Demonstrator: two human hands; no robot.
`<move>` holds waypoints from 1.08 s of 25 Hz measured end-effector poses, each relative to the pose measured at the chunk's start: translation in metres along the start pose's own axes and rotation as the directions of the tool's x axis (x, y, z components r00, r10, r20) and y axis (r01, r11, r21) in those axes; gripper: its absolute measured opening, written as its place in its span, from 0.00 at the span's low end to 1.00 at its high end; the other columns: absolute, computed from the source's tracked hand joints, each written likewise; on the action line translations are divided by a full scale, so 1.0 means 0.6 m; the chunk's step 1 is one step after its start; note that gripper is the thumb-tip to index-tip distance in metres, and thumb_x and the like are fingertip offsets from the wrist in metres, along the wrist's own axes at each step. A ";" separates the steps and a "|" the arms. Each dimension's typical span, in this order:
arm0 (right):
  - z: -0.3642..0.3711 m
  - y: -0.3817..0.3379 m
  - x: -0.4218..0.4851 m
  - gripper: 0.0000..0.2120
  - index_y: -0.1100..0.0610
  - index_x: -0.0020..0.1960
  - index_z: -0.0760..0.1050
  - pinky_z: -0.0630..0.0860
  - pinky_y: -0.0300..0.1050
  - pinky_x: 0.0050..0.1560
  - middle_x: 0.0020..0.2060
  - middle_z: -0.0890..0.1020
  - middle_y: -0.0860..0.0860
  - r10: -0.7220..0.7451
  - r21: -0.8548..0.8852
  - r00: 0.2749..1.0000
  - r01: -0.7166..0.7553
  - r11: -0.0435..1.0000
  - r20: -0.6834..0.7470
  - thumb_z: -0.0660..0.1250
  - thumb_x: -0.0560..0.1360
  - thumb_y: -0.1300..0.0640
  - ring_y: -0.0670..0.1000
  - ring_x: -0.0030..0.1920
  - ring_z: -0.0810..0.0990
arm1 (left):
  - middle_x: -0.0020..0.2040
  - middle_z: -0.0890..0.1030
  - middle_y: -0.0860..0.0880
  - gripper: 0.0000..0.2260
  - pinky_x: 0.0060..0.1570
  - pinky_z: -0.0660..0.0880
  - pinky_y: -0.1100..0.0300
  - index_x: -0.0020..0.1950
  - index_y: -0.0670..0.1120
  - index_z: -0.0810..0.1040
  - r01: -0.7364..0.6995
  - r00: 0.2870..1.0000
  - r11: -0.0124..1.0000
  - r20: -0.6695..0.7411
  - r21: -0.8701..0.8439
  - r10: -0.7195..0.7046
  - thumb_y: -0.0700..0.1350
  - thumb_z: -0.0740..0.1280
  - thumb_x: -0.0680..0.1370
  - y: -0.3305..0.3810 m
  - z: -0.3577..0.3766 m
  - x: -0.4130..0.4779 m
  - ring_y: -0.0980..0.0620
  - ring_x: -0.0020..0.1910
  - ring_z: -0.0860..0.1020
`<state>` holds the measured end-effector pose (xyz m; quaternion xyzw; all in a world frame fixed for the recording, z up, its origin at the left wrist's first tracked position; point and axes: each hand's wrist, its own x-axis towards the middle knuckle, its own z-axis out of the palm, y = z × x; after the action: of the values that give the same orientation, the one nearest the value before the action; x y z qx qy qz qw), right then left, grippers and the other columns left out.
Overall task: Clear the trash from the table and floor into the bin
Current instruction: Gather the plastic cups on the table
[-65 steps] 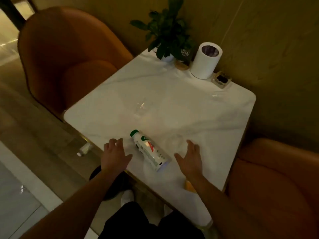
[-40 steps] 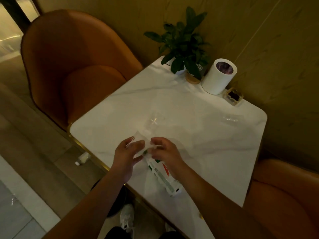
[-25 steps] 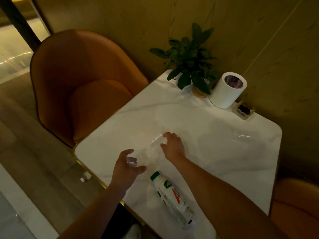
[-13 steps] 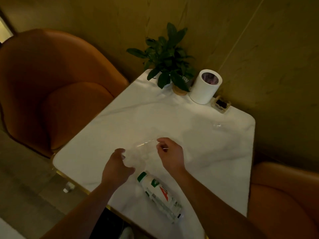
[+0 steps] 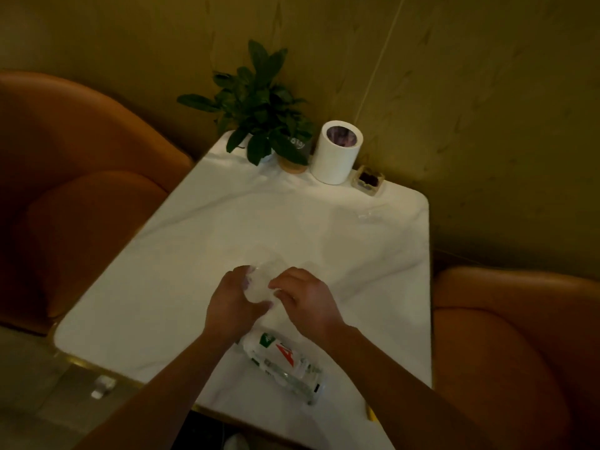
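Both hands bunch clear wrapper over the marble bench

I see my left hand (image 5: 232, 305) and right hand (image 5: 305, 300) closed around a crinkled clear plastic wrapper (image 5: 259, 282), pinched between the fingers (image 5: 282, 282) above the white, grey-veined bench (image 5: 181, 254). Just nearer me than the wrapper lies a smooth plastic bottle (image 5: 282, 365) on its side; its red-and-green label is too blurred to read.

Two hands, left hand (image 5: 232, 303) and right hand (image 5: 306, 302), are sharing one clear crumpled wrapper (image 5: 259, 284); one plastic bottle (image 5: 282, 365) is lying on the one bench (image 5: 194, 254), another clear scrap (image 5: 373, 214) is sitting far off, one potted plant (image 5: 259, 108), one white cylinder (image 5: 336, 152), one small tray (image 5: 368, 181), and two orange chairs are flanking it, left chair (image 5: 81, 190) and right chair (image 5: 519, 336)
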<state>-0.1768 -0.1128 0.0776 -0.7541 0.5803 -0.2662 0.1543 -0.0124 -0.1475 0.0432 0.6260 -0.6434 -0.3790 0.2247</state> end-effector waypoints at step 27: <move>-0.122 0.511 0.156 0.27 0.55 0.66 0.65 0.76 0.53 0.56 0.59 0.79 0.55 0.591 -0.401 0.802 -0.514 0.758 0.089 0.71 0.72 0.48 0.59 0.59 0.77 | 0.52 0.80 0.53 0.36 0.45 0.72 0.61 0.65 0.50 0.69 0.131 0.991 0.990 0.021 -0.054 -0.130 0.45 0.81 0.62 0.136 0.169 0.126 0.53 0.51 0.80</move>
<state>-0.4449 -0.2825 -0.0083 -0.5867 0.7962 -0.0172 0.1466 -0.1502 -0.2063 0.0301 0.6571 -0.5923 -0.4159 0.2109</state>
